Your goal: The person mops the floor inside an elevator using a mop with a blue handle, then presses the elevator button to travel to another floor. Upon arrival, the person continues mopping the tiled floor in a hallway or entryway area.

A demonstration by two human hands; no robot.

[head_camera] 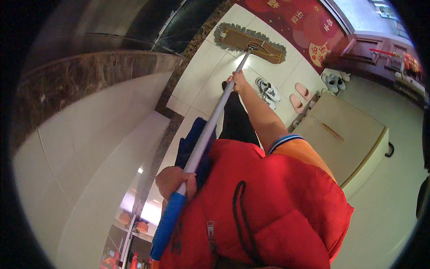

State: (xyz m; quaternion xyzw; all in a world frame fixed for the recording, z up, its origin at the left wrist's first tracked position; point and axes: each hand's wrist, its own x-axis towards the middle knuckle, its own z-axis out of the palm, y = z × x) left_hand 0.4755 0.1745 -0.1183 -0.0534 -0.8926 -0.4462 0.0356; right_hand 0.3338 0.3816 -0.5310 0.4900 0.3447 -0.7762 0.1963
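Observation:
A flat dust mop slants away across the picture. Its brown-backed head (250, 43) with a grey yarn fringe rests on white floor tiles near the top. My right hand (238, 81), at the end of a bare forearm and an orange sleeve, is closed around the grey pole (212, 122) partway down. Close to my body, my left hand (176, 183) grips the same pole just above its blue handle sleeve (169, 223). A dark blue cloth (195, 148) hangs behind the pole, beside my red vest (268, 201). One black trouser leg (237, 117) shows beyond the vest.
White sneakers (267, 90) and pink slippers (297, 102) lie right of the pole. A cream cabinet (346, 124) stands closer on that side, with grey sneakers (332, 82) behind it. A red mat (295, 23) bearing writing borders the doorway. Brown stone edging (174, 90) and a pale wall (100, 134) run along the left.

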